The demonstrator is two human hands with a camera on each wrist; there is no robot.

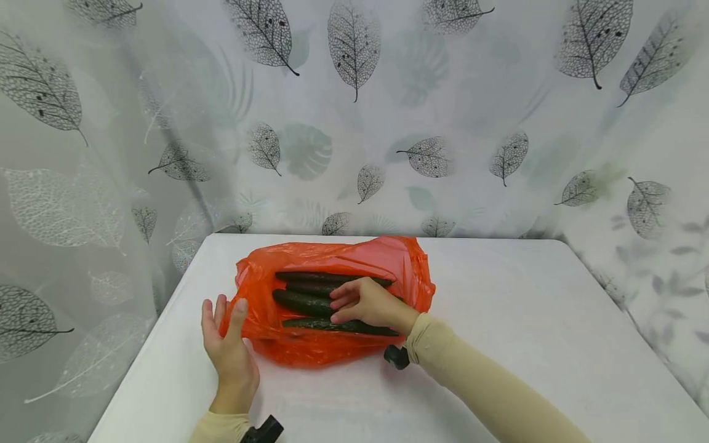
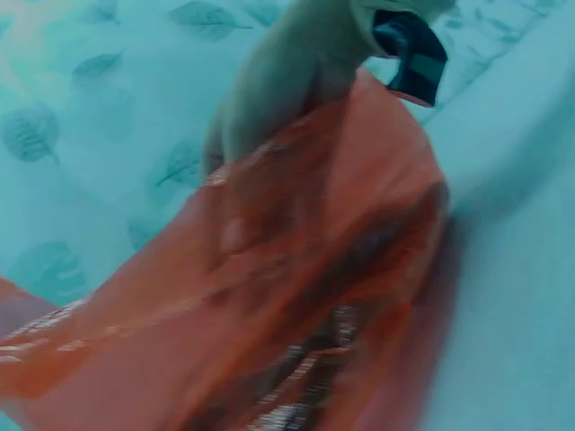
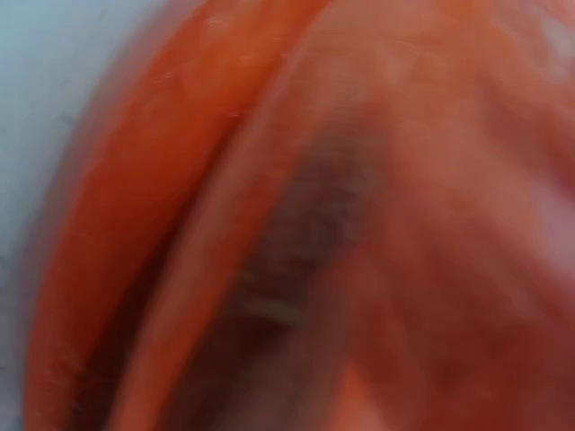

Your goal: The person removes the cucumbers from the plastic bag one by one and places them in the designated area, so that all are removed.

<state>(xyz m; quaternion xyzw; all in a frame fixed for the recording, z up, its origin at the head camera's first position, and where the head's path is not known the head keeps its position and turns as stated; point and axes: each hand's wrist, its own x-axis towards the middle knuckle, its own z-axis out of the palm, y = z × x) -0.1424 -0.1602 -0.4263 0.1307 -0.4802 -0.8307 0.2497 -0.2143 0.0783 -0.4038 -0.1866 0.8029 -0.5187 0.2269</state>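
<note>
A thin red-orange plastic bag point(image 1: 332, 354) lies with its mouth spread, and several dark green cucumbers point(image 1: 299, 301) lie side by side inside it. My right hand point(image 1: 372, 303) hovers over the cucumbers, fingers loosely bent, a gap between thumb and forefinger. In the left wrist view that right hand point(image 2: 260, 126) shows partly through the bag's film. My left hand point(image 1: 229, 357) is at the bag's left end, thumb and fingers extended and spread beside the plastic. Blurred in the right wrist view, a dark cucumber point(image 3: 287, 251) lies among the red folds.
The bag rests on a white table point(image 1: 498, 307), toward its far left part. A curtain point(image 1: 354, 141) printed with leaves hangs behind the table and along both sides. Small black cameras point(image 1: 396, 357) are strapped at the wrists, over beige sleeves point(image 1: 471, 369).
</note>
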